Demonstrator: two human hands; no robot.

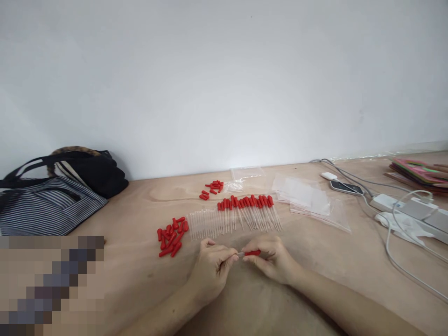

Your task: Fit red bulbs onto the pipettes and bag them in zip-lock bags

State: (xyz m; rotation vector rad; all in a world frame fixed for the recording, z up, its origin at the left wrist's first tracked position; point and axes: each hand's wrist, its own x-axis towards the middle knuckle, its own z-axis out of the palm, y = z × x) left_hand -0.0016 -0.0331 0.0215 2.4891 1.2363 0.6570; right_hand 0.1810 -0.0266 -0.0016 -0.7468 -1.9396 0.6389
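Note:
Between thumb and fingers, my left hand (217, 267) pinches a clear glass dropper tube (240, 254). Its end meets a red rubber bulb (252, 253) that my right hand (271, 258) grips; how far the tube sits inside the bulb is hidden by the fingers. Beyond my hands lies a row of droppers with red bulbs fitted (250, 212). Bare clear tubes (205, 224) continue that row to the left. A pile of loose red bulbs (172, 235) is left of my left hand.
Farther back are smaller red bulbs (213, 187) and thin tubes (234, 186). Clear zip bags (304, 196) lie to the right, then a phone (346, 187), cables and a power strip (409, 207). A striped bag (52, 205) stands left. Another person's hand (440, 173) touches coloured sheets (413, 171).

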